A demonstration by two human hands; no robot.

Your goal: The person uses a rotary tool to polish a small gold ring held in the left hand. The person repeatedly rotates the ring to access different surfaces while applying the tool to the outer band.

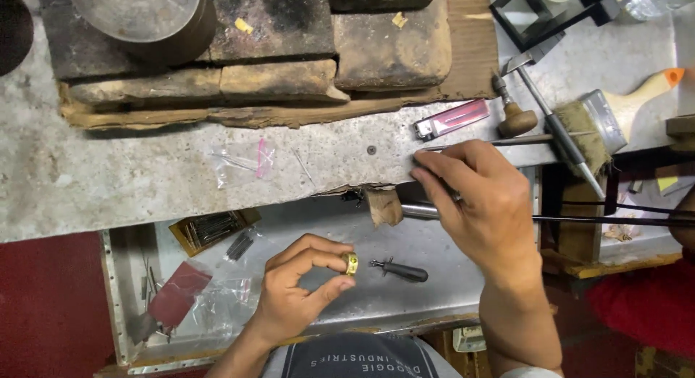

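Presently your left hand (293, 295) has its fingers clamped on a small gold ring (350, 263): light, rigid, slippery, so grip its outer band. Your right hand (481, 204) has fingers pinched on a thin tool (507, 141) at the desk (108, 183) edge.

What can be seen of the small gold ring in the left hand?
The ring is a broad band of yellow, shiny metal, seemingly with a small greenish spot on its outer face; finer detail is too small to tell. The left hand pinches it between thumb and fingertips, holding it in the air above the metal tray under the bench edge. Nothing else touches it. A small dark-handled tool lies on the tray just beside it.
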